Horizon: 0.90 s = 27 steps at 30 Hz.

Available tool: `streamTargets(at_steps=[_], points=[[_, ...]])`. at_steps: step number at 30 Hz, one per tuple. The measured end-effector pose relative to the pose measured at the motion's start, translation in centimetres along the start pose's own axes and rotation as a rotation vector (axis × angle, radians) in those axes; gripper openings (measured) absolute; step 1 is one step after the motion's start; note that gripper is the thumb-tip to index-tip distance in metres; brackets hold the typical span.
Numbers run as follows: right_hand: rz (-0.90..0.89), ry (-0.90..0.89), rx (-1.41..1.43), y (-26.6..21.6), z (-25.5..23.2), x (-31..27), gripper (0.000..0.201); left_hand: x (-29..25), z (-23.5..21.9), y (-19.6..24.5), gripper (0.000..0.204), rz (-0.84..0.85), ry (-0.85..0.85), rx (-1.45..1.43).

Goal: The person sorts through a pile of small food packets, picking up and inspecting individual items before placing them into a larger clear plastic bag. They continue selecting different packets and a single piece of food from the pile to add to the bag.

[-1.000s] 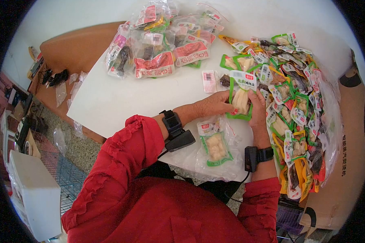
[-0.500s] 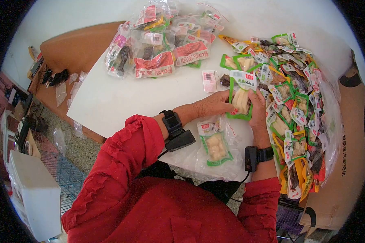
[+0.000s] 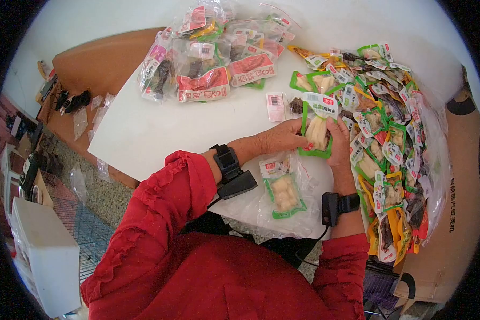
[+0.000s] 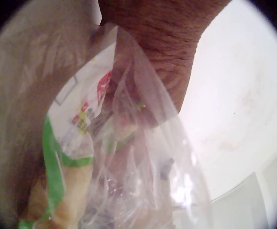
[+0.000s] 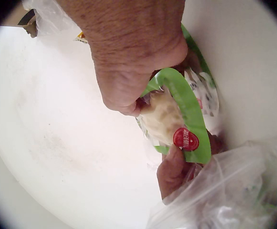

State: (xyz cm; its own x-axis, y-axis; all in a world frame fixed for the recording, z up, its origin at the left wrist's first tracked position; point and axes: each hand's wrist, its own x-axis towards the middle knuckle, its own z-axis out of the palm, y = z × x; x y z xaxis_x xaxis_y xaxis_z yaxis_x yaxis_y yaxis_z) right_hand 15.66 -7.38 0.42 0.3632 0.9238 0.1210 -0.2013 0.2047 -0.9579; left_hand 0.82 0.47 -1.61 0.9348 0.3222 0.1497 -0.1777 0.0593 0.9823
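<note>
A green-edged clear packet of pale food [image 3: 317, 130] with a white label is held upright between both hands. My left hand [image 3: 280, 137] pinches its lower left edge, and my right hand [image 3: 340, 143] grips its right edge. In the right wrist view, the left thumb lies by a red round mark on the packet [image 5: 164, 119], with the right hand [image 5: 133, 71] at its other side. Below the hands, a clear bag [image 3: 304, 213] lies on the table with another green-edged packet [image 3: 284, 193] in it. In the left wrist view, that clear plastic [image 4: 176, 157] covers much of the left hand.
Many small packets [image 3: 378, 120] are heaped on the right side of the white table [image 3: 160, 130]. Several filled clear bags [image 3: 202, 69] stand at the back. A pink-and-white card [image 3: 276, 106] lies behind the held packet. A cardboard box [image 3: 464, 176] stands at the far right.
</note>
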Motion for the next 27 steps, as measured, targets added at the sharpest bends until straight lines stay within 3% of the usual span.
streamTargets(at_steps=[27], points=[[-0.015, 0.012, -0.024, 0.33, -0.35, 0.23, 0.026, -0.14, 0.13, 0.46, 0.043, 0.012, -0.01, 0.003]])
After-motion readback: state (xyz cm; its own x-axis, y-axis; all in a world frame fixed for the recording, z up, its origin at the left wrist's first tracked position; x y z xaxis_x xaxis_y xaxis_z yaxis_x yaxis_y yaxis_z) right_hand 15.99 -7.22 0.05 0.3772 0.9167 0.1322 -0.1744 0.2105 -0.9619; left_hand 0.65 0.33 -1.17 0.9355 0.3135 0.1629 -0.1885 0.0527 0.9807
